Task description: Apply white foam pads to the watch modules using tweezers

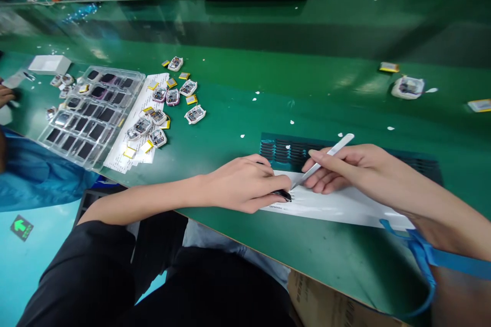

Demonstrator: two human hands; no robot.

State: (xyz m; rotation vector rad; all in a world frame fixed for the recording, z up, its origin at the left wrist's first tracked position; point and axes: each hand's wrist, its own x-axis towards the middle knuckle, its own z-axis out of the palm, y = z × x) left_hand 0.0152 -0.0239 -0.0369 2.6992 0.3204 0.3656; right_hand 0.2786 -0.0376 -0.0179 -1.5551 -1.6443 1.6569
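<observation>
My left hand [249,184] is closed around a small black part [283,194], mostly hidden under the fingers, so its kind does not show. My right hand [349,166] grips silver tweezers [329,156] between thumb and fingers. Their tip points down to the left, close beside the black part; whether they touch cannot be made out. Beneath both hands lies a white sheet [326,209] with small marks on it. Behind it is a dark sheet [287,150] bearing rows of thin black strips, partly covered by my hands.
Clear trays [111,135] with dark screens lie left, beside printed paper [148,93]. Several opened watch-like casings [195,114] and yellow-edged batteries [129,153] lie around it. Another casing [407,87] sits right. A blue strap [452,260] hangs at my right wrist. A co-worker's blue sleeve [42,168] is left.
</observation>
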